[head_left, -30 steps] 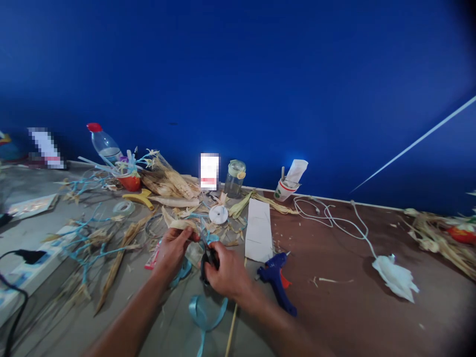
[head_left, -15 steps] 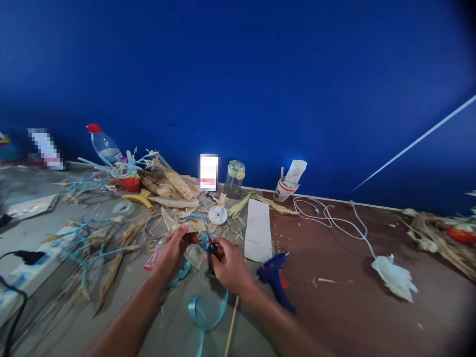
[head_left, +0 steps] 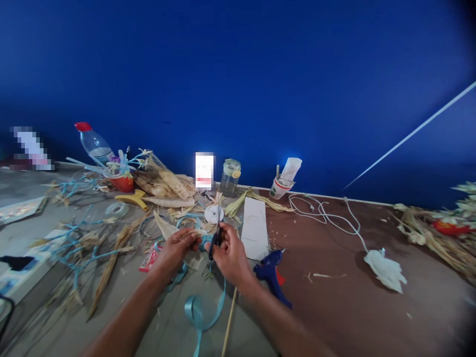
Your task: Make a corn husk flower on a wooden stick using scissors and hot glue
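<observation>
Pale husk is pinched in the fingertips of the left hand above the cluttered table, while the right hand grips the dark handles of scissors, blades pointing up, just beside it (whether the blades are parted, I cannot tell). Nearer the body lies a curl of blue ribbon; off to the right are a white card and a blue glue gun, and farther back, by the blue wall, stands a lidded jar.
</observation>
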A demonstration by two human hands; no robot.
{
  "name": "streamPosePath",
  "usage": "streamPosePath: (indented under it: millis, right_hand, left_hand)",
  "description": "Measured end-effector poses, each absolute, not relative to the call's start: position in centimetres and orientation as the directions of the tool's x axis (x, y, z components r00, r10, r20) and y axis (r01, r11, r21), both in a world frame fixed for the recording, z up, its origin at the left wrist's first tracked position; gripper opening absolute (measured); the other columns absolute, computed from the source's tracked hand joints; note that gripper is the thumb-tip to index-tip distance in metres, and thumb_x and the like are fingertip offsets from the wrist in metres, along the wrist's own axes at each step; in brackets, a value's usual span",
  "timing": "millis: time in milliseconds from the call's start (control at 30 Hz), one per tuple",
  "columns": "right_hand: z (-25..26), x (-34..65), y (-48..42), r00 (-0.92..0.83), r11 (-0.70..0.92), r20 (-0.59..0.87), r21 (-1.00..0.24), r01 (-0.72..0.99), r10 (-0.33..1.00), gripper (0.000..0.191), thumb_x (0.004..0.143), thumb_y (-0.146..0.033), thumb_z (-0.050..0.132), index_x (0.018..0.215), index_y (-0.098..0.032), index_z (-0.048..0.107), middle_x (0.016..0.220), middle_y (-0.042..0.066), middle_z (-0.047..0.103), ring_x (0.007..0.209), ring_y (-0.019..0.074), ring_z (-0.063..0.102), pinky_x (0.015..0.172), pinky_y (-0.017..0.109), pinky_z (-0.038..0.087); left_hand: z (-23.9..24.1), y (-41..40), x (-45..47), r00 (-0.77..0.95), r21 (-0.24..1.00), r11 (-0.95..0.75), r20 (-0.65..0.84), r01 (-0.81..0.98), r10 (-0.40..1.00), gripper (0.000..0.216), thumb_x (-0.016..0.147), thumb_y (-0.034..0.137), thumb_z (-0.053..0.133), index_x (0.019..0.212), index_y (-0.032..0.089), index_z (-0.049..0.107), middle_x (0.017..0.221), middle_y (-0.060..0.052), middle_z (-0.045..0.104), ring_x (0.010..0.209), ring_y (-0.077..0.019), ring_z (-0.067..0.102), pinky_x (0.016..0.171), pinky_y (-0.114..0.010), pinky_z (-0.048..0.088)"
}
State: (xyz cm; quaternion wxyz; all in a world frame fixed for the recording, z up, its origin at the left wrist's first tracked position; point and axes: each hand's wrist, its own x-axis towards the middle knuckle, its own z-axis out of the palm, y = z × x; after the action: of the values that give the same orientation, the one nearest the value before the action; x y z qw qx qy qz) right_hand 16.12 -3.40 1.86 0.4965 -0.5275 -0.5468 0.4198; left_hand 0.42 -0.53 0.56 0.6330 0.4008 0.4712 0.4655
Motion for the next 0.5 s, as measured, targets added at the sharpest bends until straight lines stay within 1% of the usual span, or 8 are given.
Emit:
streamPosePath:
  millis: [67, 100, 200, 267, 333, 400, 500]
  right_hand:
    - [2.0, 16.0, -3.4, 0.098, 0.106, 0.121, -0.984, 0.144, 0.988, 0.046, 0.069, -0.025, 0.064, 0.112, -0.017, 0.05, 0.084, 0.002, 0.062, 0.057, 0.0096, 0.053, 0.052, 0.021, 0.044]
    - [2.1, 16.0, -3.4, 0.117, 0.117, 0.134, -0.984, 0.135, 0.984, 0.044, 0.069, -0.024, 0.063, 0.111, -0.017, 0.05, 0.084, 0.002, 0.062, 0.057, 0.0097, 0.054, 0.052, 0.021, 0.045]
    - [2.4, 16.0, -3.4, 0.156, 0.153, 0.164, -0.985, 0.081, 0.974, 0.038, 0.071, -0.022, 0.058, 0.108, -0.017, 0.051, 0.085, 0.003, 0.064, 0.066, 0.0125, 0.06, 0.06, 0.023, 0.049]
    - [2.5, 16.2, -3.3, 0.186, 0.163, 0.169, -0.985, 0.049, 0.968, 0.036, 0.071, -0.021, 0.057, 0.106, -0.017, 0.051, 0.082, 0.003, 0.065, 0.069, 0.0134, 0.061, 0.062, 0.024, 0.05]
    - [2.7, 16.3, -3.1, 0.221, 0.156, 0.155, -0.988, 0.012, 0.963, 0.035, 0.07, -0.022, 0.059, 0.104, -0.017, 0.052, 0.078, 0.002, 0.064, 0.068, 0.0136, 0.061, 0.062, 0.024, 0.05]
    - [2.8, 16.6, -2.7, 0.234, 0.129, 0.115, -0.991, -0.043, 0.965, 0.036, 0.068, -0.023, 0.061, 0.102, -0.018, 0.052, 0.075, 0.001, 0.064, 0.066, 0.0135, 0.061, 0.06, 0.024, 0.049]
    - [3.1, 16.9, -2.4, 0.201, 0.079, 0.05, -0.987, -0.138, 0.978, 0.037, 0.065, -0.025, 0.064, 0.1, -0.018, 0.052, 0.069, -0.002, 0.061, 0.061, 0.0127, 0.059, 0.056, 0.023, 0.048]
  left_hand:
    - [0.5, -0.6, 0.6, 0.169, 0.952, 0.241, -0.211, -0.186, 0.963, 0.024, 0.068, 0.039, 0.072, 0.07, 0.016, 0.069, 0.065, -0.003, 0.063, 0.058, -0.0126, 0.052, 0.057, -0.023, 0.042]
    - [0.5, -0.7, 0.7, 0.203, 0.956, 0.241, -0.206, -0.169, 0.957, 0.023, 0.069, 0.039, 0.072, 0.071, 0.016, 0.07, 0.065, -0.004, 0.063, 0.058, -0.0129, 0.052, 0.058, -0.023, 0.042]
    - [0.9, -1.0, 0.9, 0.292, 0.966, 0.24, -0.203, -0.097, 0.935, 0.024, 0.07, 0.041, 0.07, 0.071, 0.016, 0.071, 0.061, -0.003, 0.061, 0.056, -0.0131, 0.051, 0.056, -0.023, 0.04]
    - [1.4, -1.2, 0.9, 0.34, 0.974, 0.225, -0.201, -0.034, 0.919, 0.028, 0.07, 0.043, 0.069, 0.07, 0.015, 0.071, 0.058, -0.003, 0.06, 0.056, -0.0129, 0.051, 0.056, -0.023, 0.039]
    - [1.8, -1.4, 0.7, 0.393, 0.98, 0.201, -0.189, 0.011, 0.9, 0.03, 0.071, 0.044, 0.068, 0.07, 0.014, 0.072, 0.059, -0.003, 0.06, 0.057, -0.0128, 0.05, 0.058, -0.023, 0.039]
    - [1.9, -1.5, 0.3, 0.465, 0.98, 0.198, -0.186, 0.023, 0.866, 0.033, 0.075, 0.045, 0.064, 0.067, 0.014, 0.07, 0.064, -0.005, 0.062, 0.063, -0.0139, 0.053, 0.063, -0.024, 0.04]
    - [1.7, -1.6, -0.2, 0.517, 0.973, 0.23, -0.196, -0.002, 0.833, 0.037, 0.078, 0.048, 0.059, 0.078, 0.014, 0.071, 0.071, -0.006, 0.064, 0.065, -0.0152, 0.053, 0.065, -0.025, 0.039]
